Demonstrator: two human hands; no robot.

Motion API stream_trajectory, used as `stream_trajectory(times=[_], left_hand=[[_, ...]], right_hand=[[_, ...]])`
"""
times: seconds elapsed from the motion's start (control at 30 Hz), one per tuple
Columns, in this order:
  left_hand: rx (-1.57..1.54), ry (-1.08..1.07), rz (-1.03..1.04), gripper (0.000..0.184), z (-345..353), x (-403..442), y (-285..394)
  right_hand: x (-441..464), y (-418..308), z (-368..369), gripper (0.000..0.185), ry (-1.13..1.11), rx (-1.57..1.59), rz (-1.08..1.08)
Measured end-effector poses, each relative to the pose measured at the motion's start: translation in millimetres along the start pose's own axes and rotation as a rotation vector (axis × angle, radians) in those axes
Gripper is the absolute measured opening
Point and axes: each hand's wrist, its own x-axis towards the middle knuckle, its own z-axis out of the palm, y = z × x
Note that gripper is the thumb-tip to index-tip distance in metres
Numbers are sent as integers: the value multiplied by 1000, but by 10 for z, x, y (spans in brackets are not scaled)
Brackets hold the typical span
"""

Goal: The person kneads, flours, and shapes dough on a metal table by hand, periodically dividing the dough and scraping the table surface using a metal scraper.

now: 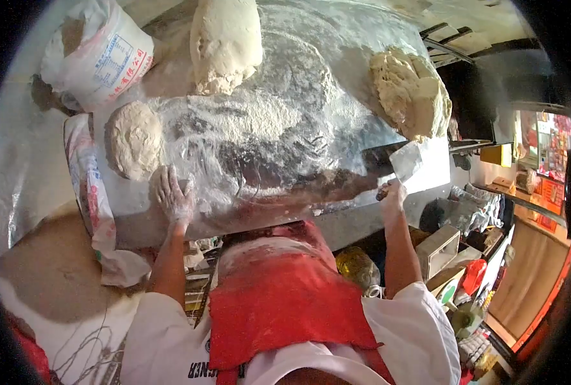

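My left hand [175, 197], white with flour, rests on the metal worktable [234, 221] with its fingers stretched out. Just above its fingertips lies a rounded lump of dough [135, 140]. In my right hand [392, 192] is a dough scraper [406, 161], its flat blade pointing away from me. Beyond the blade sits a larger, folded piece of dough [412, 93] at the table's right side. A long thick roll of dough [226, 45] lies at the far middle.
Loose flour [260, 119] is spread over the middle of the table. A flour sack [99, 58] stands at the far left, and a crumpled sack [92, 186] hangs over the left edge. Boxes [449, 253] and a yellowish container [358, 266] are below the table at right.
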Motion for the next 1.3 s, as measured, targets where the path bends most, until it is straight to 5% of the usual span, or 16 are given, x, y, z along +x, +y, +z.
stream_trajectory(times=[0.2, 0.27, 0.33, 0.4, 0.47, 0.53, 0.57, 0.67, 0.73, 0.9, 1.0, 1.07, 1.13, 1.2, 1.27, 1.3], left_hand=[[48, 63, 3, 80, -3, 6, 57], [91, -4, -53, 80, 34, -3, 29], [91, -4, -61, 79, 24, 0, 51], [96, -11, -64, 79, 30, -27, 23], [57, -55, -78, 78, 54, 7, -9], [102, -115, -89, 78, -62, -30, -127], [71, -177, -80, 78, -184, -18, -148], [111, -67, -31, 75, -19, -131, -534], [-30, 66, -187, 71, 147, -349, -895], [117, 145, -297, 65, -173, -493, -773], [107, 148, -313, 65, -65, -481, -846], [125, 264, -213, 65, 10, -516, -899], [186, 178, -269, 61, -52, -509, -843], [275, 264, -228, 58, -115, -518, -843], [162, 244, -255, 57, -48, -511, -865], [158, 245, -266, 57, -46, -502, -853]], right_hand=[[-1266, 530, -42, 37, -32, -32, -301], [-1691, 700, -57, 39, -289, -153, -108], [-2011, 862, 318, 56, -428, -186, -232], [-1520, 1558, 775, 41, -667, -477, -564], [-2001, 991, 1555, 29, -732, -284, -601], [-2075, 704, 1804, 29, -842, -285, -236], [-2266, 405, 1762, 28, -713, -750, -427], [-2392, 194, 1190, 31, -903, -1031, -578], [-1769, 1004, 687, 38, -862, -1019, -1650], [-2408, 709, 510, 43, -1255, -1734, -1309], [-1719, 843, 733, 37, -979, -1886, -1508], [-1568, 571, 1116, 20, -623, -1457, -1817], [-1401, 157, 1641, 7, -491, -1548, -1680], [-1637, -115, 1898, 7, -613, -1215, -1563], [-1788, 120, 1811, 16, -683, -1325, -1619], [-2020, 309, 1668, 20, -806, -1294, -1321]])
